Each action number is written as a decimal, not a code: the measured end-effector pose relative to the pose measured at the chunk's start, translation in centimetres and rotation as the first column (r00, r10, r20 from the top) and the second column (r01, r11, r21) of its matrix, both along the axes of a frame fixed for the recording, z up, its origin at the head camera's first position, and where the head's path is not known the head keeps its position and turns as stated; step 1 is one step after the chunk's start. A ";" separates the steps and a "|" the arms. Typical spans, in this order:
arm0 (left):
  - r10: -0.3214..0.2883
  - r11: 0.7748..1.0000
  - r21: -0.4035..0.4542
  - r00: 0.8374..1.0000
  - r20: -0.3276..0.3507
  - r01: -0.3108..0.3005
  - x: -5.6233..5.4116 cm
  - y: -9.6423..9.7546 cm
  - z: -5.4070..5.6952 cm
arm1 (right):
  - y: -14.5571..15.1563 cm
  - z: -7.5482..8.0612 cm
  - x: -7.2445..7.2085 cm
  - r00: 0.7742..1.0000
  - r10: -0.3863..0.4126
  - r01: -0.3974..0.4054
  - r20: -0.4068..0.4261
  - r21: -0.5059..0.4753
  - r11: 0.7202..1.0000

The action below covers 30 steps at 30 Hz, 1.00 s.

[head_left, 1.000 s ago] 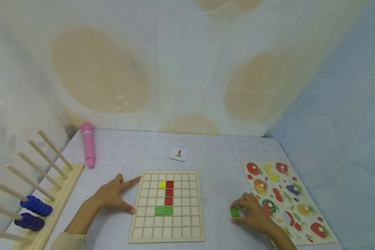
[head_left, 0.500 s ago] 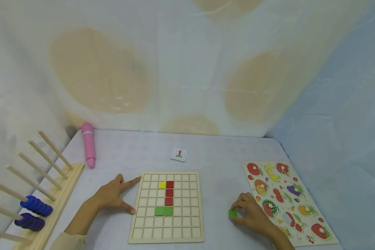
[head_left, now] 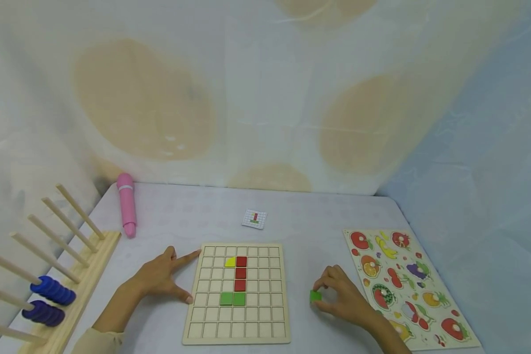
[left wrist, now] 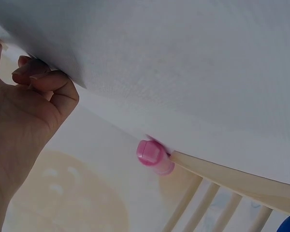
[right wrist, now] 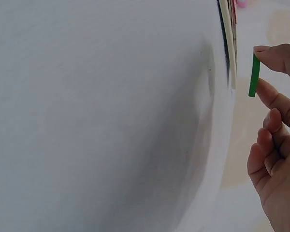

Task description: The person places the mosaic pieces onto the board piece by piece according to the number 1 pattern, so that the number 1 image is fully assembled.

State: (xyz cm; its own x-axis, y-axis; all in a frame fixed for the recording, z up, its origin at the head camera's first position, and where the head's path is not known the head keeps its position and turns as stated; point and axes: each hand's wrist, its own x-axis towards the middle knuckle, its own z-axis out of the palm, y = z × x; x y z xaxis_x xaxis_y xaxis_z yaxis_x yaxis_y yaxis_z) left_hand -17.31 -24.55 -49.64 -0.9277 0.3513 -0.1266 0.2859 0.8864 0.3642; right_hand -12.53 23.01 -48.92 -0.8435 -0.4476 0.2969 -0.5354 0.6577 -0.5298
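My right hand (head_left: 345, 297) pinches a small green square tile (head_left: 315, 296) between thumb and index finger, just right of the wooden grid board (head_left: 265, 314). Seen edge-on in the right wrist view, that tile (right wrist: 254, 75) is thin and held clear of the table. At the board's left edge lies my left hand (head_left: 159, 275), its index finger and thumb stretched out against the rim, the other fingers bent. On the grid, a yellow quarter-round tile (head_left: 231, 262) sits beside a column of red tiles (head_left: 240, 273). Below them two green tiles (head_left: 226, 298) lie side by side.
Behind the board lies a small printed card (head_left: 254, 219) showing a similar pattern. A fruit puzzle board (head_left: 402, 285) is at the right. At the left stand a wooden peg rack (head_left: 77, 275) with blue rings and a pink microphone-shaped toy (head_left: 127, 204).
My right hand has moved left toward the board with the green tile pinched in it. The left hand stays at the board's edge, and the tiles on the grid are unchanged.
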 end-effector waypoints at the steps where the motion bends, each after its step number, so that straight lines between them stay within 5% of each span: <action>1: 0.000 1.000 0.001 1.000 0.001 0.000 0.0 0.0 0.0 | -0.2 0.1 -0.1 1.000 0.003 -0.003 -0.002 -0.003 1.000; 12: -0.009 1.000 0.007 1.000 -0.008 0.009 0.0 -0.2 0.0 | -2.0 0.2 -0.8 0.998 0.053 -0.050 0.042 -0.073 0.996; 30: 0.003 1.000 0.016 1.000 0.026 -0.003 0.1 0.0 0.3 | -6.1 0.6 -1.4 0.987 0.107 -0.102 0.121 -0.050 0.994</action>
State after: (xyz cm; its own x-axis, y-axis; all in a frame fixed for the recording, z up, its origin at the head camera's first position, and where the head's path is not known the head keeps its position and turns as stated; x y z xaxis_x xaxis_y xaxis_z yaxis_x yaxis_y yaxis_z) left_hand -17.23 -24.52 -49.30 -0.9251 0.3508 -0.1456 0.2735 0.8813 0.3853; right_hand -13.89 16.90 -48.31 -0.8242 -0.5242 0.2145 -0.5288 0.5765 -0.6229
